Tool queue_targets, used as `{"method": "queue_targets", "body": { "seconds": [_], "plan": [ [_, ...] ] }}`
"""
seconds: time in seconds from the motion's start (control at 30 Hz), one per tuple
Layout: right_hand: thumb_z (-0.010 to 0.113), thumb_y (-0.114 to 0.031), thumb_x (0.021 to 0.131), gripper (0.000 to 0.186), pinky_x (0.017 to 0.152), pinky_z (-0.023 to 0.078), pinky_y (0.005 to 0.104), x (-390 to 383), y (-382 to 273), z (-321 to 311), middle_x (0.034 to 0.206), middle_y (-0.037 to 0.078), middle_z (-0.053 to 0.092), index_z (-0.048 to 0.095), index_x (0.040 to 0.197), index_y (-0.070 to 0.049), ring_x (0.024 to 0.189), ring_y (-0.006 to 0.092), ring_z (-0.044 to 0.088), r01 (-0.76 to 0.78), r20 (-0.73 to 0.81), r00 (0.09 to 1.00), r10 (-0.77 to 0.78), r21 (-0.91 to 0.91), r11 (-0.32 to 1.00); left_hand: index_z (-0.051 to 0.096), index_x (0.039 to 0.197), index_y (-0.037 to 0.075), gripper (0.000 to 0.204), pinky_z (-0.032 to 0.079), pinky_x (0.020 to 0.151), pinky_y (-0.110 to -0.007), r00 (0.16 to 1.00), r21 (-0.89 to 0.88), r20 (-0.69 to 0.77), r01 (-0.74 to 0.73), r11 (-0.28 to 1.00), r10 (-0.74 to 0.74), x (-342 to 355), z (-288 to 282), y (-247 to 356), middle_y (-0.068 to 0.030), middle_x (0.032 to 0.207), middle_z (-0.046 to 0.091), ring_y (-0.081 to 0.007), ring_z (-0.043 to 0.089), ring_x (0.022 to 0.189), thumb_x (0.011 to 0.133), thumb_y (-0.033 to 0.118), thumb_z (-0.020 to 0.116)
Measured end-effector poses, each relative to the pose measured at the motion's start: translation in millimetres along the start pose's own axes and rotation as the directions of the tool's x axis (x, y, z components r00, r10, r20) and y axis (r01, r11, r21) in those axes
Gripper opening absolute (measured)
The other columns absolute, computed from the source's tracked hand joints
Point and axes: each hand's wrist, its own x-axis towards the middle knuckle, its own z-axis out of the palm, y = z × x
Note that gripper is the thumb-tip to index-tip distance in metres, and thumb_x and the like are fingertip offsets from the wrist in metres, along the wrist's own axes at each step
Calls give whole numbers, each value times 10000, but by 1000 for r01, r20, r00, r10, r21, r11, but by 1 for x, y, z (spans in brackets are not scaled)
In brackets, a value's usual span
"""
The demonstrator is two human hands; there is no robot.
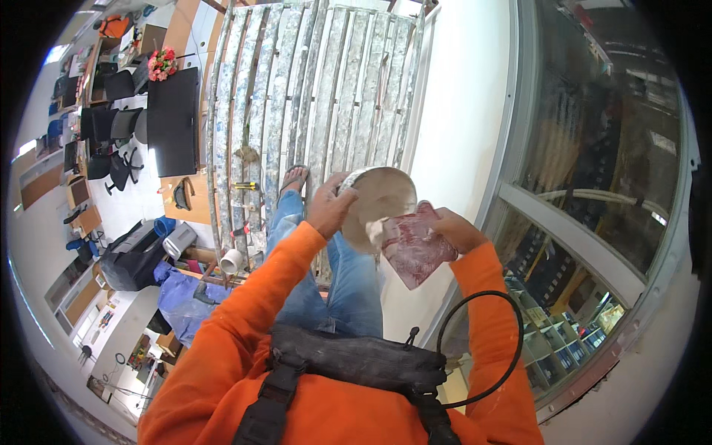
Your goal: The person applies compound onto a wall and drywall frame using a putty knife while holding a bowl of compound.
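Observation:
My left hand (332,205) grips the rim of a round bowl (389,185), its fingers closed over the whitish edge. Beige filler coats the inside of the bowl. On the other side, my right hand (456,231) is closed on a dark red, flat, square putty spreader (417,248) smeared with pale filler. A lump of filler (377,234) sits at the spreader's left edge, over the bowl's lower right rim. Whether the spreader touches the bowl I cannot tell.
I stand on a paint-stained slatted scaffold platform (285,89), with a yellow-and-black tool (243,185) and a white cylinder (231,261) at its left. A white wall (460,96) and a framed window (593,148) rise at right. A black screen (173,122) and desks stand below at left.

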Motion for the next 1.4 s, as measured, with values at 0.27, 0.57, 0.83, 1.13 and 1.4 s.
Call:
{"method": "queue_targets", "body": {
  "seconds": [0.27,0.57,0.83,1.13,1.4],
  "plan": [
    [529,-11,877,546,847,542,445,12,29,67,1102,64,741,640,1375,-205,823,338,661,476,262,385,-885,-878,-53,626,1240,-25,397,515,824,-277,987,-5,-154,40,999,-40,13,-23,40,-72,1040,688,-119,629,926,894,169,638],
    [552,-130,887,323,791,533,457,29,7,71,1020,175,751,769,1119,-67,861,377,654,291,214,850,-481,-952,90,610,1281,-28,466,497,982,-344,974,165,-59,-205,965,217,2,-46,42,-171,1151,685,-235,649,1077,864,178,641],
    [595,-265,971,313,733,533,451,51,-32,130,861,215,739,748,980,7,820,392,698,159,74,967,-244,-923,349,630,1278,-6,496,513,983,-371,982,81,-95,-156,984,163,-9,-64,53,-221,1177,700,-304,680,1100,836,217,653],
    [669,-8,766,333,813,552,377,-22,-15,48,1028,114,677,643,1096,27,903,212,661,160,-173,964,-202,-227,961,682,1192,95,341,408,1074,-499,937,599,59,-308,739,344,20,-151,-31,-195,1373,606,-401,566,1232,891,248,633],
    [600,-140,982,352,991,512,325,-315,-88,127,1222,129,703,650,1264,63,1097,160,665,294,-553,364,-749,-695,656,594,1337,-62,471,394,1096,-339,999,19,6,-35,999,35,13,-164,-47,-112,1366,605,-229,552,1254,943,179,501]
  ]
}}
